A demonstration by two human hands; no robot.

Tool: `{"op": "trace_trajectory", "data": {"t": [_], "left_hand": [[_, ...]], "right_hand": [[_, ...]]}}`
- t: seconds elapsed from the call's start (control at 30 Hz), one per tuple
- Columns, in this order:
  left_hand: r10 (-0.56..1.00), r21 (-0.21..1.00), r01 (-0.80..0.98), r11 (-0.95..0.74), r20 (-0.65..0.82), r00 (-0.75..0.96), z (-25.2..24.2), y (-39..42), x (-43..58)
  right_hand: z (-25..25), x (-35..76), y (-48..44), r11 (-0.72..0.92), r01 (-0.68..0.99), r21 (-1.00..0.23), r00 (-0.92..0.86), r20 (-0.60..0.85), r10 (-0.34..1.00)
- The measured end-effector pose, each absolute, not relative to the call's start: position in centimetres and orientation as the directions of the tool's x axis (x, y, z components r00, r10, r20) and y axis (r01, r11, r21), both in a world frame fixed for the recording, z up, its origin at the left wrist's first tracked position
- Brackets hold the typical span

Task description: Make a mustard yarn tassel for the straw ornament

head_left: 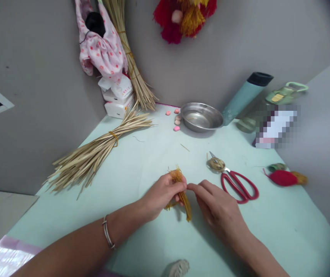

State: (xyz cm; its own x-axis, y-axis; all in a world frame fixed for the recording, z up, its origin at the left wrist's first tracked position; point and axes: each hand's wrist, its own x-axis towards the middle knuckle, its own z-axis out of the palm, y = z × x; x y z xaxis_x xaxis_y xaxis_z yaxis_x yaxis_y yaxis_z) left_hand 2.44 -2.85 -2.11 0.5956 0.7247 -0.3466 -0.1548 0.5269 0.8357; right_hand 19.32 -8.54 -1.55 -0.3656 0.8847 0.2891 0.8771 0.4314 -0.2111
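My left hand (165, 191) is closed around a small bundle of mustard-yellow yarn (185, 206). The cut ends stick up above its thumb, and the strands hang down below. My right hand (218, 204) reaches in from the right, its index finger and thumb pinched together at the side of the bundle by the left thumb. Whatever the pinch holds is too small to make out. To the right of that hand lies a pair of red-handled scissors (240, 186), its blades beside a small tan ball of thread (217, 164).
A tied straw bundle (95, 154) lies at left. A metal bowl (201, 117) stands at the back, beside several pink beads (176, 128). A teal tumbler (244, 96) leans on the wall. Red yarn (283, 178) lies right; a greyish lump (179, 268) is at the front edge.
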Motion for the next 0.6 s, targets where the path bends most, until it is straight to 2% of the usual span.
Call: {"op": "trace_trajectory", "data": {"t": [0.1,0.17,0.2,0.27,0.33,0.37,0.5,0.6], "left_hand": [[0.72,0.83,-0.169,0.532,-0.337,0.607,-2.2,-2.9,2.4],[0.719,0.824,-0.186,0.535,-0.328,0.612,-2.1,-2.9,2.4],[0.719,0.822,-0.19,0.536,-0.326,0.614,-2.1,-2.9,2.4],[0.716,0.822,-0.189,0.537,-0.325,0.618,-2.1,-2.9,2.4],[0.71,0.826,-0.182,0.533,-0.32,0.627,-2.2,-3.0,2.5],[0.707,0.829,-0.178,0.529,-0.315,0.633,-2.2,-3.0,2.5],[0.69,0.836,-0.165,0.524,-0.302,0.657,-2.4,-3.1,2.5],[0.668,0.845,-0.136,0.517,-0.299,0.682,-2.3,-3.2,2.5]], "right_hand": [[-2.2,20.7,-8.0,0.305,0.952,-0.034,-0.292,0.201,0.935],[-2.3,21.7,-7.5,0.138,0.989,-0.061,-0.124,0.199,0.972],[-2.1,22.1,-7.4,0.077,0.988,-0.132,-0.048,0.212,0.976],[-1.4,22.2,-7.3,0.024,0.92,-0.392,0.051,0.179,0.983],[-0.4,21.7,-7.5,0.044,0.768,-0.639,0.037,0.112,0.993],[0.1,21.3,-7.6,0.048,0.697,-0.716,-0.008,0.058,0.998],[1.1,19.7,-8.0,-0.025,0.502,-0.864,-0.147,-0.114,0.983],[0.8,19.4,-7.8,-0.131,0.416,-0.9,-0.129,-0.201,0.971]]}}
